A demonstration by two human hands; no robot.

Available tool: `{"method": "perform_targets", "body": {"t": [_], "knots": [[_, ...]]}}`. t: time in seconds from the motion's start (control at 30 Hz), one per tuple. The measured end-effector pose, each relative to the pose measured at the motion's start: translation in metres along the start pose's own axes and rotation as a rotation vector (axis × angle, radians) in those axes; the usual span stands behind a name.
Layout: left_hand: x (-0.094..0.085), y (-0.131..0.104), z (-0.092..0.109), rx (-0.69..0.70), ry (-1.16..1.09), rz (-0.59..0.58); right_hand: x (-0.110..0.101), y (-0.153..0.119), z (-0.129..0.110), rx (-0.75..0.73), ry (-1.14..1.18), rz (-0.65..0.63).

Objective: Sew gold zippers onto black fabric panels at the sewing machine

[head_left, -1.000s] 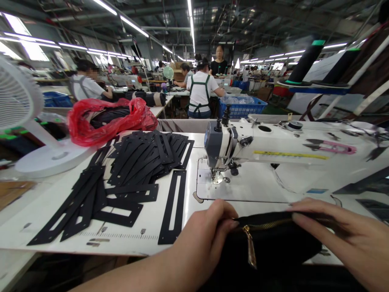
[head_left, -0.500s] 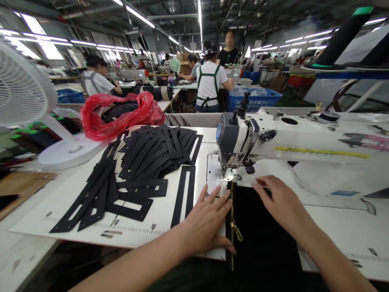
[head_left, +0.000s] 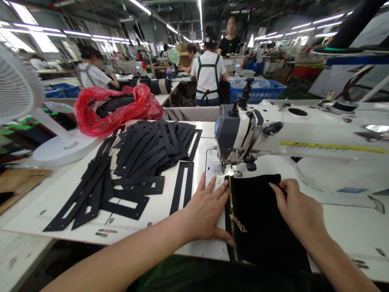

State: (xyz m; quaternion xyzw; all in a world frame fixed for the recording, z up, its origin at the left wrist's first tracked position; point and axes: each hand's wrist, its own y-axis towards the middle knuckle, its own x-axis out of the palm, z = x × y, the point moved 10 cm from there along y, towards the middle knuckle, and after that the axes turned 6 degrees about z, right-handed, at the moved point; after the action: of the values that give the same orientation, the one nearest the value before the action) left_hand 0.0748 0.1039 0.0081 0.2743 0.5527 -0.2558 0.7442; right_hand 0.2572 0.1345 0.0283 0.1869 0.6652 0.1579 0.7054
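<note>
A black fabric panel lies under the sewing machine, its upper left corner at the presser foot. A gold metal zipper runs along its left side, with the zipper pull pointing down to the right. My left hand lies with fingers spread beside the zipper, fingertips on the machine bed and the panel's left edge, thumb near the zipper's lower part. Thumb and fingers of my right hand pinch the panel's right edge near its top corner.
Black slotted strips are piled left of the machine, with one single strip nearer it. Behind them sits a red plastic bag. A white fan stands at the left. Several people work behind, near a blue crate.
My right hand has moved right and now pinches the panel's edge. The panel's upper part has been spread out toward the right. My left hand stays by the zipper.
</note>
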Motion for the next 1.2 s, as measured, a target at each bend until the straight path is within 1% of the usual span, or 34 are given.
{"method": "perform_targets", "body": {"t": [0.07, 0.1, 0.13, 0.2, 0.27, 0.3, 0.33, 0.4, 0.47, 0.53, 0.6, 0.67, 0.7, 0.73, 0.8, 0.83, 0.87, 0.93, 1.0, 1.1, 1.2], "knots": [[0.0, 0.001, -0.001, -0.018, 0.014, 0.012, 0.009, -0.001, -0.001, -0.052, -0.026, -0.076], [0.0, 0.001, -0.001, -0.02, 0.018, 0.015, 0.006, -0.002, -0.003, -0.08, -0.049, -0.076], [-0.001, 0.001, 0.0, -0.018, 0.02, 0.018, -0.001, -0.001, -0.008, -0.116, -0.071, -0.043], [-0.001, 0.001, 0.001, -0.011, 0.024, 0.018, -0.021, -0.004, -0.032, -0.249, -0.045, 0.066], [0.0, 0.003, 0.001, -0.014, 0.028, 0.015, -0.035, -0.015, -0.065, -0.44, 0.115, 0.135], [0.001, 0.004, 0.001, -0.018, 0.027, 0.012, -0.035, -0.024, -0.082, -0.541, 0.214, 0.122], [0.002, 0.005, 0.0, -0.023, 0.024, 0.01, -0.031, -0.033, -0.096, -0.624, 0.277, 0.078], [0.003, 0.007, -0.001, -0.029, 0.008, -0.001, -0.014, -0.048, -0.111, -0.694, 0.325, -0.022], [0.003, 0.005, -0.003, -0.022, -0.018, -0.026, 0.002, -0.054, -0.112, -0.681, 0.332, -0.101], [-0.003, -0.006, -0.011, -0.031, -0.036, -0.044, 0.009, -0.055, -0.109, -0.655, 0.352, -0.135], [-0.016, -0.026, -0.026, -0.087, -0.016, -0.017, 0.008, -0.054, -0.106, -0.642, 0.387, -0.14], [-0.03, -0.057, -0.042, -0.182, 0.059, 0.052, 0.006, -0.052, -0.104, -0.635, 0.409, -0.148], [-0.03, -0.073, -0.046, -0.206, 0.095, 0.046, 0.005, -0.052, -0.103, -0.635, 0.414, -0.152], [-0.025, -0.089, -0.044, -0.197, 0.112, 0.014, 0.005, -0.052, -0.103, -0.637, 0.413, -0.154], [-0.01, -0.115, -0.036, -0.18, 0.136, -0.062, 0.004, -0.052, -0.103, -0.644, 0.4, -0.152], [-0.005, -0.124, -0.03, -0.176, 0.16, -0.078, 0.004, -0.051, -0.104, -0.649, 0.395, -0.15], [-0.002, -0.13, -0.022, -0.155, 0.177, -0.068, 0.004, -0.051, -0.104, -0.654, 0.394, -0.148], [-0.001, -0.133, -0.006, -0.098, 0.157, -0.056, 0.002, -0.047, -0.104, -0.652, 0.402, -0.133], [-0.007, -0.128, 0.002, -0.076, 0.086, -0.027, 0.0, -0.043, -0.104, -0.646, 0.399, -0.103], [-0.023, -0.113, -0.004, -0.098, -0.007, 0.071, -0.002, -0.042, -0.107, -0.675, 0.346, -0.066], [-0.028, -0.095, -0.023, -0.12, -0.05, 0.167, 0.002, -0.045, -0.11, -0.703, 0.305, -0.074]]}}
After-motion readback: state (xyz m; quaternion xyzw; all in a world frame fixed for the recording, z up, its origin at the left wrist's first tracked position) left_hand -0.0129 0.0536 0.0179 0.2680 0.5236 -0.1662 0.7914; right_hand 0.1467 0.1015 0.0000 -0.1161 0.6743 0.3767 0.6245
